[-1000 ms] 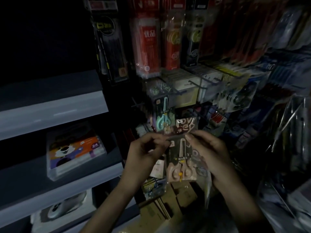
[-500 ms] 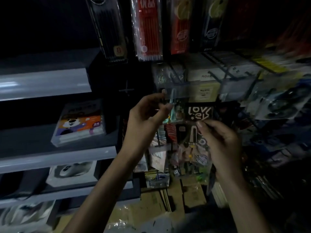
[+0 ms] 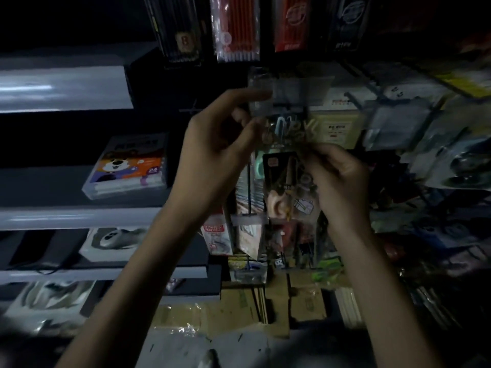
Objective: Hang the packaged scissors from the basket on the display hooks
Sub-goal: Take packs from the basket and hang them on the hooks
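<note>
In dim light, a packaged pair of scissors (image 3: 285, 187) with a dark card and pale pink handles hangs in front of me, its top edge just under a display hook (image 3: 288, 106) with a clear price-tag holder. My right hand (image 3: 337, 179) pinches the pack's upper right edge. My left hand (image 3: 220, 144) is raised at the hook's left, fingers curled at the top of a pack with teal scissors (image 3: 259, 166) behind; the contact is blurred. The basket is out of view.
Pen packs (image 3: 236, 30) hang above the hook. White shelves (image 3: 66, 86) on the left carry a crayon box (image 3: 127, 168) and boxed computer mice (image 3: 114, 240). Crowded hanging goods (image 3: 438, 144) fill the right. Cardboard cartons (image 3: 273, 309) lie below on the floor.
Both hands have risen with the pink scissors pack from chest height to the hook. My left hand left the pack's top and reached to the hook's tag.
</note>
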### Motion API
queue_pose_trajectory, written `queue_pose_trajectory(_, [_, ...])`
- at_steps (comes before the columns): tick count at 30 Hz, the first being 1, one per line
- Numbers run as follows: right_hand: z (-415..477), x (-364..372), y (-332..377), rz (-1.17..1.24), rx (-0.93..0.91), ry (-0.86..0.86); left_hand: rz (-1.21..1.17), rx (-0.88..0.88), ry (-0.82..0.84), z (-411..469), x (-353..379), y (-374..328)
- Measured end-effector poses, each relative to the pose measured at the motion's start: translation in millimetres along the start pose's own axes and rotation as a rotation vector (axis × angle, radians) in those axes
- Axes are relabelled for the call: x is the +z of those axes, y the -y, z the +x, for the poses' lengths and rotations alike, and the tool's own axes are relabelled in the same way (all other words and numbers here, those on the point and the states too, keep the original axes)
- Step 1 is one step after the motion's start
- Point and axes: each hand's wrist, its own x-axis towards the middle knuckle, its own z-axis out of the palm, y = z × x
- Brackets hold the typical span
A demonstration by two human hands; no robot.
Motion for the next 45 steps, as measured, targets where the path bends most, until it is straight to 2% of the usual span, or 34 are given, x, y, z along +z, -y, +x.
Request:
queue_pose_trajectory(7, [21.3, 9.9, 7.7, 0.026, -0.011, 0.048, 0.133, 0.065, 0.042, 5.0, -4.1, 0.8])
queue_pose_trajectory(38, [31.6, 24.1, 5.4, 0.054, -0.005, -0.015, 0.125, 0.06, 0.027, -4.3, 0.1, 4.6])
queue_pose_trajectory(45, [35.0, 26.6, 0.7, 0.03, -0.057, -0.028, 0.088, 0.048, 0.038, -8.5, 1.9, 9.8])
